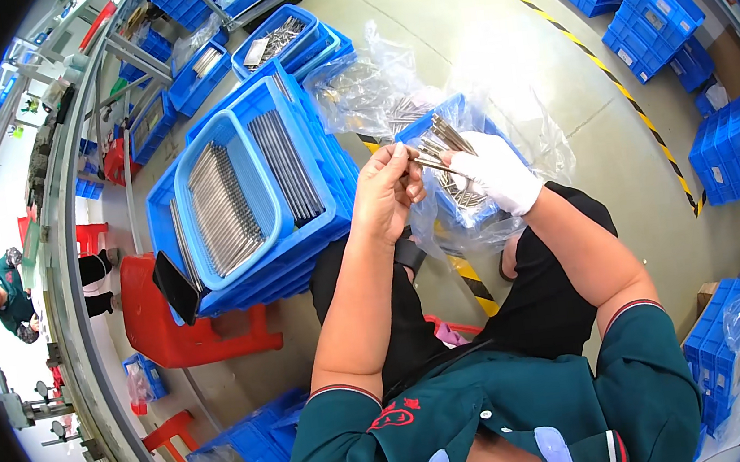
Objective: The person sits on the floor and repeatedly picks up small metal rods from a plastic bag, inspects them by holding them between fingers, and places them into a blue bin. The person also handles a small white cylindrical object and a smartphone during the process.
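My left hand [388, 188] is bare and closed, with thumb and fingertips pinching the end of a thin metal rod [429, 165]. A white glove covers my right hand [499, 172], which is closed round a bundle of similar metal rods [448, 136]. Both hands are close together over a blue bin [491, 116] lined with clear plastic, where more loose metal rods [461, 193] lie. To the left of my left hand, a light blue basket [271, 187] holds many rods lined up in rows. It rests on a blue crate [343, 184] with darker rods [285, 166] standing beside the basket.
A red stool [147, 299] stands under the crate stack, and a dark phone-like slab [176, 287] leans at its corner. Crumpled clear plastic [347, 94] lies beyond the crates. Blue crates [655, 21] line the right side. Another person [11, 291] is at a bench far left.
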The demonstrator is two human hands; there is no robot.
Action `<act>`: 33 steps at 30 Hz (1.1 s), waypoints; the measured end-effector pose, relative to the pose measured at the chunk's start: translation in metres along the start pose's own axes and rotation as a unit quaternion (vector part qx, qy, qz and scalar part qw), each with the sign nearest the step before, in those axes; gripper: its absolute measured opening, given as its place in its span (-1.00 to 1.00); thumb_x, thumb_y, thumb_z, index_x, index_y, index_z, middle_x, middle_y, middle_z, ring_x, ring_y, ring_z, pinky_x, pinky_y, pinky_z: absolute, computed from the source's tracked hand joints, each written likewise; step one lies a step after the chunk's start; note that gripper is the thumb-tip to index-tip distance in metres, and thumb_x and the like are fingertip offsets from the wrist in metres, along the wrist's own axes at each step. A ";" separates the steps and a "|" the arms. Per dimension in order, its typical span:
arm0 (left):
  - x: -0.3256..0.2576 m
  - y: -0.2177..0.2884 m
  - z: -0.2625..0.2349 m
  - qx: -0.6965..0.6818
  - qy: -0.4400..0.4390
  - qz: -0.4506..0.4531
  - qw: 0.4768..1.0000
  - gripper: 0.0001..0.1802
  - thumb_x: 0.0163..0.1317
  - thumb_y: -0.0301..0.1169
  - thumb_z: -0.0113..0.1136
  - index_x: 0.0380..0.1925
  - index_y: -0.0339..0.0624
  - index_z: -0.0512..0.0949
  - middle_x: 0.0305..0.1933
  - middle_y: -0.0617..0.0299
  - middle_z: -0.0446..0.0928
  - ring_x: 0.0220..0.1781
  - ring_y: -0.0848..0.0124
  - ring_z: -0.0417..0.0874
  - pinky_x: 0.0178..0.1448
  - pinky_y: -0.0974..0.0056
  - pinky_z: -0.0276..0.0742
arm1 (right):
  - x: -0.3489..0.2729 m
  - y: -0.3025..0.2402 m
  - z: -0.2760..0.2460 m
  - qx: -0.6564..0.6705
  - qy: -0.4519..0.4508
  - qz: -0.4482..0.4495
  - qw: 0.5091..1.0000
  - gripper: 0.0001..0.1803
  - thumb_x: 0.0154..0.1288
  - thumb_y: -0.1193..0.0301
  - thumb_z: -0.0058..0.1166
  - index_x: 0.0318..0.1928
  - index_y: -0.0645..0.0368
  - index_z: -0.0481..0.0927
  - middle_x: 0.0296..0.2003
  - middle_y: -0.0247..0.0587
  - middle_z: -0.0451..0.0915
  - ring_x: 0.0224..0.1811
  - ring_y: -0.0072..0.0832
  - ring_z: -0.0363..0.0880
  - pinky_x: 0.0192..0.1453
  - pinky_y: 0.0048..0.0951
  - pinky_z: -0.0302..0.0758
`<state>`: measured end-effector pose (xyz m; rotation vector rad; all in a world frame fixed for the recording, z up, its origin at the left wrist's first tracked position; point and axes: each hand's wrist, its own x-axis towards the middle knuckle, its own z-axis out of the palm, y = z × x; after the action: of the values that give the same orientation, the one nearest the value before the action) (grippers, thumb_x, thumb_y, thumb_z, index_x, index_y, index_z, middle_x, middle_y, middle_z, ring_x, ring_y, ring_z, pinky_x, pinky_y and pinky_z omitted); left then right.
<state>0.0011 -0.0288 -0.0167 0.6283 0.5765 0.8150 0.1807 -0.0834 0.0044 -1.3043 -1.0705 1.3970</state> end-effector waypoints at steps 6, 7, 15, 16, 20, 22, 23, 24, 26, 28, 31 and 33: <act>0.000 0.001 -0.005 -0.032 -0.026 -0.025 0.999 -0.83 0.32 -0.33 0.07 -0.36 -0.20 0.47 -0.54 0.25 0.44 -0.59 0.49 0.34 -0.49 0.38 0.26 | -0.002 -0.003 -0.002 -0.031 0.016 -0.010 0.999 -0.73 0.23 0.24 0.10 -0.41 0.21 0.49 -0.63 -0.40 0.43 -0.61 -0.70 0.32 -0.54 -0.59 0.25; 0.001 0.000 -0.006 -0.030 -0.026 -0.025 0.999 -0.83 0.31 -0.33 0.09 -0.35 -0.21 0.49 -0.55 0.26 0.44 -0.59 0.50 0.36 -0.48 0.37 0.27 | -0.002 -0.005 -0.002 -0.028 0.013 -0.014 0.999 -0.72 0.23 0.23 0.10 -0.40 0.21 0.50 -0.62 -0.40 0.43 -0.61 -0.70 0.32 -0.54 -0.59 0.25; -0.002 0.001 -0.004 -0.019 -0.042 -0.024 0.999 -0.86 0.26 -0.37 0.16 -0.33 -0.22 0.52 -0.51 0.26 0.47 -0.56 0.50 0.38 -0.43 0.37 0.29 | 0.000 0.000 -0.002 -0.093 0.012 -0.052 0.994 -0.72 0.24 0.23 0.09 -0.33 0.24 0.53 -0.61 -0.38 0.44 -0.56 -0.67 0.35 -0.48 -0.54 0.29; -0.002 0.001 -0.005 -0.019 -0.041 -0.022 0.999 -0.88 0.27 -0.39 0.14 -0.31 -0.22 0.51 -0.51 0.25 0.47 -0.55 0.49 0.38 -0.43 0.37 0.28 | 0.001 0.003 -0.003 -0.102 0.018 -0.065 0.992 -0.72 0.24 0.24 0.09 -0.32 0.24 0.53 -0.61 -0.37 0.44 -0.56 -0.66 0.35 -0.48 -0.54 0.30; -0.001 -0.002 -0.009 -0.051 -0.054 -0.030 0.997 -0.86 0.25 -0.43 0.15 -0.23 -0.23 0.53 -0.49 0.23 0.50 -0.51 0.47 0.41 -0.37 0.35 0.31 | -0.001 0.000 -0.002 -0.097 0.023 -0.076 0.992 -0.72 0.24 0.26 0.08 -0.30 0.26 0.54 -0.60 -0.37 0.43 -0.54 -0.66 0.35 -0.46 -0.52 0.31; -0.001 -0.005 -0.010 -0.079 -0.059 -0.042 0.994 -0.84 0.24 -0.43 0.15 -0.21 -0.23 0.53 -0.48 0.23 0.50 -0.49 0.46 0.42 -0.33 0.35 0.34 | -0.002 0.000 -0.002 -0.099 0.025 -0.091 0.991 -0.74 0.25 0.27 0.09 -0.30 0.26 0.54 -0.60 -0.38 0.42 -0.54 -0.68 0.35 -0.46 -0.53 0.31; -0.001 -0.006 -0.010 -0.093 -0.062 -0.048 0.993 -0.84 0.24 -0.44 0.16 -0.20 -0.23 0.53 -0.48 0.23 0.50 -0.48 0.45 0.43 -0.31 0.35 0.36 | -0.003 -0.001 -0.002 -0.100 0.026 -0.098 0.990 -0.74 0.25 0.27 0.09 -0.30 0.25 0.54 -0.60 -0.38 0.42 -0.53 -0.68 0.35 -0.45 -0.53 0.31; -0.001 -0.007 -0.010 -0.107 -0.065 -0.050 0.991 -0.83 0.24 -0.44 0.15 -0.19 -0.24 0.53 -0.47 0.22 0.51 -0.46 0.45 0.43 -0.30 0.34 0.36 | -0.003 -0.001 -0.002 -0.089 0.025 -0.098 0.991 -0.74 0.25 0.27 0.10 -0.29 0.25 0.53 -0.60 -0.39 0.42 -0.53 -0.69 0.35 -0.45 -0.54 0.31; -0.002 -0.009 -0.009 -0.137 -0.074 -0.053 0.986 -0.81 0.24 -0.44 0.15 -0.17 -0.25 0.53 -0.45 0.21 0.51 -0.43 0.44 0.44 -0.29 0.34 0.37 | -0.003 -0.001 -0.003 -0.070 0.024 -0.098 0.992 -0.75 0.24 0.28 0.11 -0.28 0.25 0.53 -0.59 -0.40 0.42 -0.53 -0.70 0.34 -0.45 -0.55 0.31; -0.004 -0.006 -0.006 -0.167 -0.074 -0.062 0.981 -0.81 0.24 -0.45 0.14 -0.16 -0.25 0.53 -0.42 0.19 0.51 -0.40 0.43 0.43 -0.27 0.34 0.37 | -0.005 -0.005 -0.002 -0.053 0.021 -0.093 0.994 -0.76 0.24 0.29 0.11 -0.28 0.24 0.53 -0.58 -0.41 0.42 -0.53 -0.71 0.34 -0.45 -0.57 0.31; -0.001 -0.008 -0.009 -0.167 -0.100 -0.056 0.979 -0.81 0.25 -0.45 0.13 -0.15 -0.23 0.53 -0.39 0.18 0.51 -0.39 0.43 0.41 -0.27 0.34 0.36 | -0.005 -0.006 -0.001 -0.043 0.017 -0.100 0.994 -0.76 0.24 0.30 0.12 -0.27 0.24 0.52 -0.55 -0.42 0.42 -0.52 -0.72 0.33 -0.45 -0.59 0.30; 0.000 -0.009 -0.012 -0.161 -0.121 -0.054 0.978 -0.81 0.25 -0.45 0.12 -0.14 -0.21 0.53 -0.39 0.18 0.51 -0.40 0.44 0.39 -0.27 0.34 0.35 | -0.006 -0.005 -0.001 -0.038 0.014 -0.098 0.994 -0.77 0.23 0.31 0.13 -0.27 0.24 0.52 -0.54 -0.43 0.42 -0.51 -0.72 0.33 -0.45 -0.59 0.30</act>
<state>-0.0025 -0.0306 -0.0313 0.3866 0.2459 0.6977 0.1818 -0.0877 0.0106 -1.2325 -1.2086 1.1983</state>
